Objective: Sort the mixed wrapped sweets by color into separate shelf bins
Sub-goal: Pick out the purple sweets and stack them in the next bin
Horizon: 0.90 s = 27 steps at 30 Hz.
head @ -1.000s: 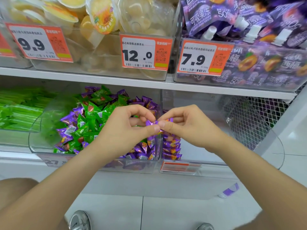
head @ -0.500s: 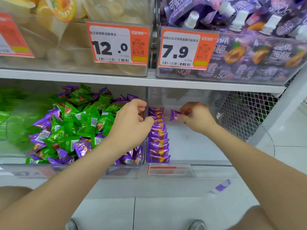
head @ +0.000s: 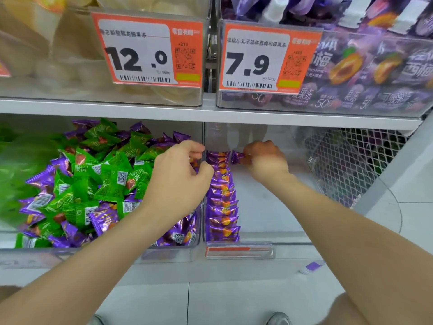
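In the middle of the picture, the right hand [head: 264,160] pinches one purple sweet [head: 236,157] low inside the clear bin [head: 269,207] on the right.
The sweet lies long-ways from left to right, and its loose end points left at the back of a row of purple sweets [head: 222,198]. That row runs from front to back along the bin's left wall, each shiny wrapper showing an orange fruit. The left hand [head: 180,181] sits just left of that wall, over the full bin [head: 70,252], with its fingers curled; I cannot tell if it holds anything. It hides part of the green and purple sweets [head: 93,184] piled there. Wire mesh [head: 351,160] stands at the right. Above the white shelf [head: 210,113], two orange price tags read 12.0 [head: 145,50] and 7.9 [head: 264,59].
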Each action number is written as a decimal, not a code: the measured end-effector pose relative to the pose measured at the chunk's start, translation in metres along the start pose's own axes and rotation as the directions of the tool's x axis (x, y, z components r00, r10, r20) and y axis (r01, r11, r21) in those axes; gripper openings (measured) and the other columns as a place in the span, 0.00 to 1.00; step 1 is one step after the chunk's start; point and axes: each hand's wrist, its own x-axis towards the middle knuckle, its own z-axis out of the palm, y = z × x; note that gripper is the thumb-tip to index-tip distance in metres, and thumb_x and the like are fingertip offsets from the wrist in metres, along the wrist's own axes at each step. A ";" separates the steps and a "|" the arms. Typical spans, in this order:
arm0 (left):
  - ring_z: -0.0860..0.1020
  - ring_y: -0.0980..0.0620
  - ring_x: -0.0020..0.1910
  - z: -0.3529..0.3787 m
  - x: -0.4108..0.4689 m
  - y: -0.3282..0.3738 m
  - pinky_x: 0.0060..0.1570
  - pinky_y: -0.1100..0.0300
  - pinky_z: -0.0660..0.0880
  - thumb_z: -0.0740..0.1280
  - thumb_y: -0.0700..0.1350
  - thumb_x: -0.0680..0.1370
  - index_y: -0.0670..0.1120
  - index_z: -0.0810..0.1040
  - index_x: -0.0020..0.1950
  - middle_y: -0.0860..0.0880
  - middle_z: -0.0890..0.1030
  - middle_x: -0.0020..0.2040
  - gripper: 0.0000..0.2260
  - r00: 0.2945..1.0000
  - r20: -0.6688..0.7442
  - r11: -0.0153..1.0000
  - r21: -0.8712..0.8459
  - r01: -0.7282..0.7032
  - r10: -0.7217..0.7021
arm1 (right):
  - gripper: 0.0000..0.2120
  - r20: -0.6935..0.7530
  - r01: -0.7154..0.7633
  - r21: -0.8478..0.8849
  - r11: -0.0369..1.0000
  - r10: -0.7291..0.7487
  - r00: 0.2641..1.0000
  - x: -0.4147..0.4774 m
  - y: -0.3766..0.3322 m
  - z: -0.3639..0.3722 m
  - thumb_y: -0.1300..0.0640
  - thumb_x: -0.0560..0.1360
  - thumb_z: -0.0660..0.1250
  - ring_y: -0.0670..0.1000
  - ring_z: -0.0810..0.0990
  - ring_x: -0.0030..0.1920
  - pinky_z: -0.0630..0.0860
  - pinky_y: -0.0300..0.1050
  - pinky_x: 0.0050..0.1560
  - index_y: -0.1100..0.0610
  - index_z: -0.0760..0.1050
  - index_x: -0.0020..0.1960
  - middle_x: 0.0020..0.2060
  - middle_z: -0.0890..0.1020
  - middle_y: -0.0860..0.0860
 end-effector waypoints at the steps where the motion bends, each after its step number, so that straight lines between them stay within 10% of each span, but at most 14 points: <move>1: 0.79 0.62 0.41 0.000 0.000 0.000 0.53 0.61 0.72 0.68 0.45 0.79 0.48 0.80 0.66 0.56 0.83 0.51 0.15 1.000 0.000 1.000 0.002 -0.002 0.002 | 0.13 -0.010 -0.009 -0.057 0.998 0.008 1.000 0.000 -0.001 0.001 0.46 0.80 0.70 0.65 0.82 0.51 0.73 0.48 0.45 0.55 0.82 0.57 0.50 0.82 0.60; 18: 0.78 0.68 0.44 -0.014 -0.005 -0.002 0.43 0.85 0.62 0.66 0.46 0.82 0.50 0.79 0.70 0.59 0.78 0.40 0.16 0.996 0.094 1.000 -0.021 -0.005 0.007 | 0.13 -0.023 0.007 0.135 0.991 -0.004 1.000 -0.013 0.005 0.005 0.55 0.77 0.69 0.68 0.79 0.49 0.73 0.48 0.41 0.55 0.79 0.60 0.48 0.81 0.63; 27: 0.77 0.53 0.50 -0.025 -0.002 -0.017 0.54 0.60 0.69 0.66 0.46 0.81 0.49 0.80 0.64 0.52 0.80 0.53 0.12 0.991 0.118 0.986 0.149 -0.075 0.058 | 0.12 -0.149 0.073 0.256 0.964 -0.035 0.988 -0.048 -0.026 -0.037 0.54 0.75 0.61 0.65 0.81 0.42 0.80 0.52 0.40 0.57 0.79 0.53 0.40 0.83 0.59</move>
